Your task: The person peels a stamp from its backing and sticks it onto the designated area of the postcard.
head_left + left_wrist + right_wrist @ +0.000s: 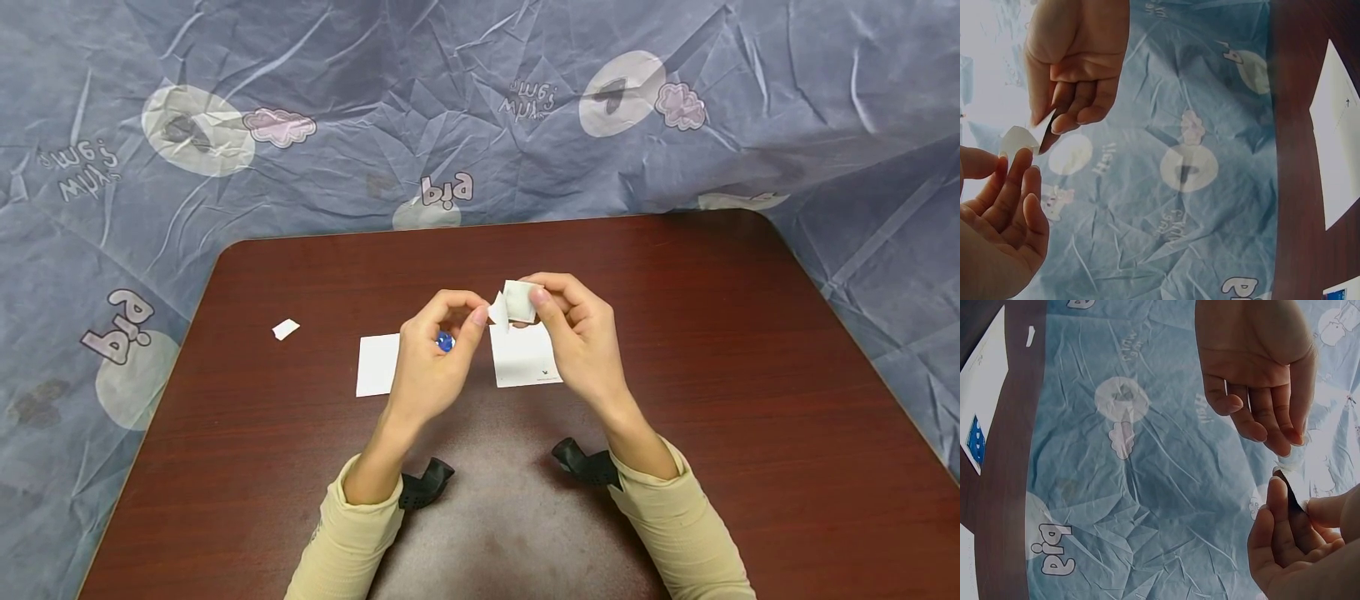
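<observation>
In the head view, my right hand (pixel 581 337) pinches a small white square (pixel 521 301) between thumb and fingers. The square's other face looks dark in the right wrist view, where its edge (pixel 1291 492) shows. My left hand (pixel 433 362) pinches a small white paper piece (pixel 497 311) right at the square's left side; whether the two are still joined I cannot tell. Both hands are raised over two white cards. The left card (pixel 377 367) carries a blue patch (pixel 446 342) and is partly hidden by my left hand. The right card (pixel 523 360) bears a tiny dark mark.
A white paper scrap (pixel 286 329) lies on the left of the brown table (pixel 750 358). Black wrist mounts (pixel 427 483) stick out from both sleeves. Behind the table's far edge hangs a wrinkled blue-grey patterned cloth (pixel 480 108).
</observation>
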The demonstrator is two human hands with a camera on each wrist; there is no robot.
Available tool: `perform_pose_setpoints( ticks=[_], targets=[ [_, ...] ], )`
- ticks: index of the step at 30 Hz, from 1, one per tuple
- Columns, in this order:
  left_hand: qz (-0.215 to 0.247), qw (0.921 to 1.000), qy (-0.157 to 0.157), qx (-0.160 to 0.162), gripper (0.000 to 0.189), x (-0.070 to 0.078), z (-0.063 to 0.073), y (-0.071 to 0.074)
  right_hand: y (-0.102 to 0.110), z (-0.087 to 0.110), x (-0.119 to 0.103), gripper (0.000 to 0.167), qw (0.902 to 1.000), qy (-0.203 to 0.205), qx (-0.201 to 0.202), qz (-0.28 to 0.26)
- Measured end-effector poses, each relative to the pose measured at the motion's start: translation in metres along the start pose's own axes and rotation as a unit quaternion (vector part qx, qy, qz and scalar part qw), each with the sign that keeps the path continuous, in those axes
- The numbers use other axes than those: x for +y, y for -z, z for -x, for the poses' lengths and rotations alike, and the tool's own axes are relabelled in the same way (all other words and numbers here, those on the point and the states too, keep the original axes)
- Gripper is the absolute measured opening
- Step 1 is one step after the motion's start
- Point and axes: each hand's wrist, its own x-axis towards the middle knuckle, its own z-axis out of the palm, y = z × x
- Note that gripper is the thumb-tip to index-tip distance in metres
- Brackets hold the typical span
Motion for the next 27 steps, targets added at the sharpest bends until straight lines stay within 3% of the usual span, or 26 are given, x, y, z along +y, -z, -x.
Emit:
perform_pose_setpoints(
  ticks=[18, 27],
  targets=[
    [-0.011, 0.9998, 0.013, 0.011, 0.008, -0.001, -0.002, 0.005, 0.003, -0.001, 0.0, 0.016, 0.9998, 0.01, 0.005, -0.019],
    [-0.011, 0.9992, 0.004, 0.039, 0.009, -0.006, -0.008, 0.015, 0.004, -0.002, 0.0, 0.016, 0.9996, 0.012, 0.014, -0.022]
  ],
)
